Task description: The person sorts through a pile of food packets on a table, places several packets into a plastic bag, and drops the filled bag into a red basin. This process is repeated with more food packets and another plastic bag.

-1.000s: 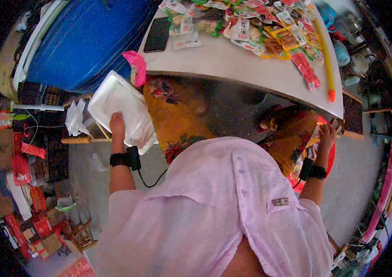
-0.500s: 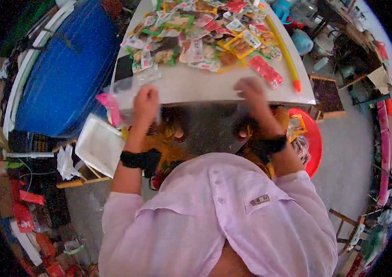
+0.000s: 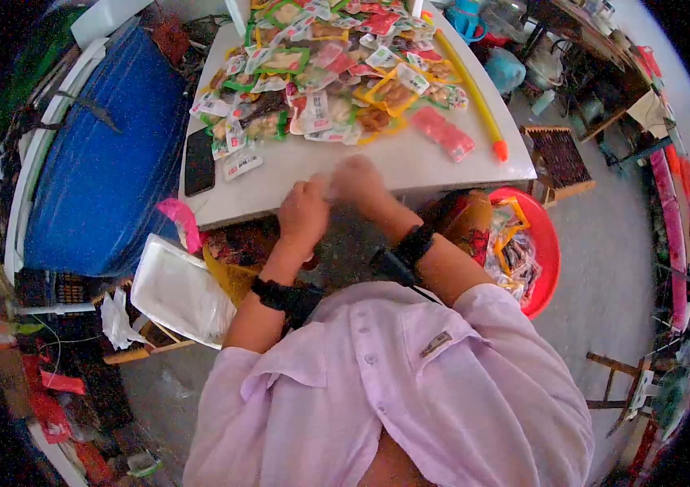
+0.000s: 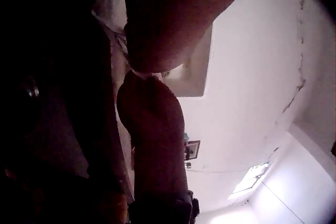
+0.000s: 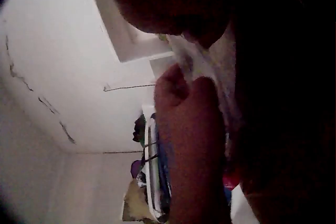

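My left hand and right hand meet over the near edge of the white table. Thin clear plastic, which looks like a bag, stretches between them in the right wrist view. The left hand's curled fingers pinch one side of it. Fingertips of the right hand, blurred in the head view, grip it at the other side. Just beyond the hands lies a heap of sealed food packets, with a pink-red packet at its right.
A white tray with clear plastic on it stands at left, below a pink wrapper. A black phone lies on the table's left side, a yellow stick along its right. At right, a red basin holds several packets.
The left hand has left the white tray and come up to the table edge with clear plastic. From beside the red basin, the right hand has moved left to meet it.
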A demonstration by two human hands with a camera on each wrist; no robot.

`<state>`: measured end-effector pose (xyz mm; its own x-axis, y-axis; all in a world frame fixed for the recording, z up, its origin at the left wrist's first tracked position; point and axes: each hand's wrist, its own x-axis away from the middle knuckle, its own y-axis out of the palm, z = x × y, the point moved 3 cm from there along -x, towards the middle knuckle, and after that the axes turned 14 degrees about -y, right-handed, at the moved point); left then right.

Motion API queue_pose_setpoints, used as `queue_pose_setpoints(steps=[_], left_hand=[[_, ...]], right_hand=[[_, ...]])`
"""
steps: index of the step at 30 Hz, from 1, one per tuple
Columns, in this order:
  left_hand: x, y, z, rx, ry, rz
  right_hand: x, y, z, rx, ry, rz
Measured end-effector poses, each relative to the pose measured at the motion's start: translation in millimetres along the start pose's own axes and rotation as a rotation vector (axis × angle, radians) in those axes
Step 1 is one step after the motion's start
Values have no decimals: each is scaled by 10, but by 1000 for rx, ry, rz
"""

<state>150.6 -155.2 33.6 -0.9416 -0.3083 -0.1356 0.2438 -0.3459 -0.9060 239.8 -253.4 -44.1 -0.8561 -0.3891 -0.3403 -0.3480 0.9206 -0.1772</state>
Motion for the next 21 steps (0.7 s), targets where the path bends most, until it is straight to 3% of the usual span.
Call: queue_pose_setpoints(steps=[1,3,7,10,13,18,21], left_hand=[[-16,-66,4,-3,20,66],[-62,-154,11,-7,59,198],[-142,11,-2,-89,49,58],[-177,174,-25,-184,3,-90],[-170,167,-19,-100,-34,-144],[-295,208,-141,211,-183,-94],[-323,223,-149,198,-272,-146]], right_hand=[[26,-20,-143,-322,226,134],[-22,-57,-226,-174,117,86],[-81,-102,-597,121,68,-52],[-164,-176,-345,581,-289,-118],[-198,-387,-449,422,-84,-76],[-385,-492,-585,988,-244,-102],[-433,-451,-539,1210,-318,-101]])
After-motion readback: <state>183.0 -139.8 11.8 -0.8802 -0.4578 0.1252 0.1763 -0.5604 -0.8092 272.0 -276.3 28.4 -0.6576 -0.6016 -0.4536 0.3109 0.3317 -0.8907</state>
